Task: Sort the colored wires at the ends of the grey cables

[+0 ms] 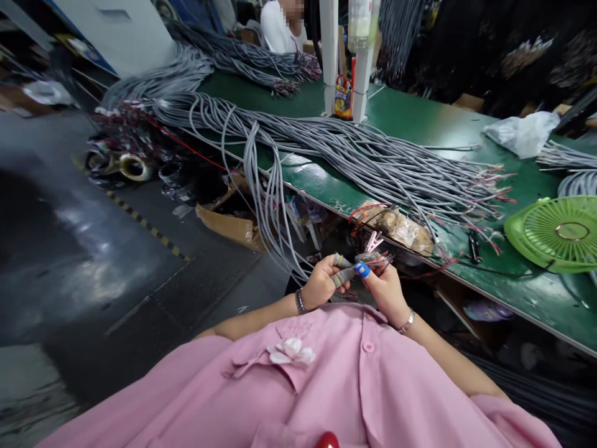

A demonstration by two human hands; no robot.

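Observation:
My left hand (321,283) is closed in a pinch, with grey covers on its fingers. Beside it, my right hand (385,289), blue tape around its thumb, closes on a bunch of thin stripped wire ends (381,258). The fingertips of both hands meet at these wires, just in front of the bench edge. Grey cables (275,205) hang from the bench in a loop down to my left hand. Pink clips (374,241) stick up right behind the wires. Exactly where each finger grips is partly hidden.
A long bundle of grey cables (326,143) lies along the green bench (420,112). A taped brown block (396,227) sits at its edge, a green fan (559,233) to the right. A cardboard box (228,221) stands below. A co-worker (280,28) is behind the bench.

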